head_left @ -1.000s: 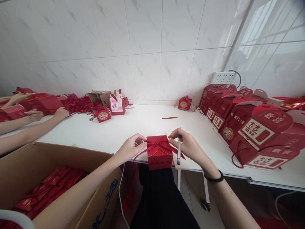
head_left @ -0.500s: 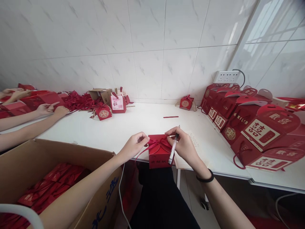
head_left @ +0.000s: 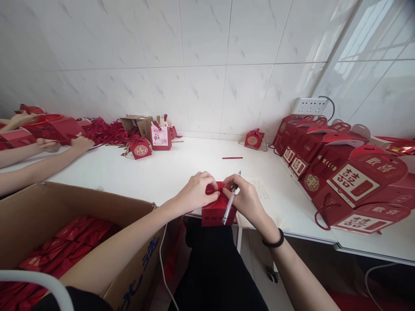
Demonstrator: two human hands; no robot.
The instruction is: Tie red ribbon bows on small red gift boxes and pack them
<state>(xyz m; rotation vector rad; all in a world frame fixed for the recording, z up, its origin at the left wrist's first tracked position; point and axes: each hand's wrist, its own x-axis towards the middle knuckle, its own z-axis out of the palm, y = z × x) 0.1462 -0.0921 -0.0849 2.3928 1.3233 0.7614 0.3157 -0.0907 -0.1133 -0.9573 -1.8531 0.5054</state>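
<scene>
1. Red box (head_left: 218, 217): sits at the front edge of the desk (head_left: 181, 168), directly before the person. Front face toward the body; top mostly covered by fingers.
2. Key relation: box lies below and between the hands, which come in from either side and meet over the middle of its top. Neither hand is clearly nearer. Box looks roughly square from above, so no clear long axis.
3. Left hand (head_left: 198, 191): fingers curled, thumb and forefinger almost together at the red ribbon (head_left: 212, 188). Cannot tell whether they pinch it; contact is hidden.
4. Right hand (head_left: 244, 193): half curled, keeping hold of a pen (head_left: 229, 205) among its fingers; fingertips at the ribbon from the right. Grip on ribbon not readable.
5. Pen axis: slants from upper right to lower left, passing in front of the box's right side.
6. Surroundings: written sheet (head_left: 264, 194) just right of the box; thin red strip (head_left: 232, 158) beyond it; open carton (head_left: 100, 196) to the left; handled red boxes (head_left: 343, 181) well to the right.
</scene>
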